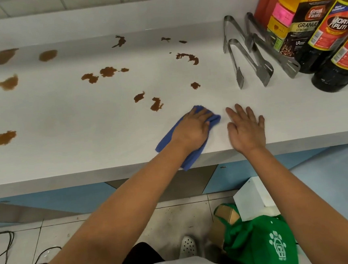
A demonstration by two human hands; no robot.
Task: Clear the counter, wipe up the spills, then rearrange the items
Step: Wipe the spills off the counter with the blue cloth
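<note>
Plainly the white table (84, 123), smooth and matte, carries many brown spills (107, 72), glossy and ragged-edged, most well apart from the cloth. Two dark sauce bottles (327, 40) and steel tongs (246, 58) crowd its right end. A soft blue cloth (169, 138) overhangs the front edge under the left hand (191, 128), whose fingers press it flat. The right hand (245, 125) lies released, palm down. Wiping carelessly could smear the sauce wider, or drag the cloth off the edge.
</note>
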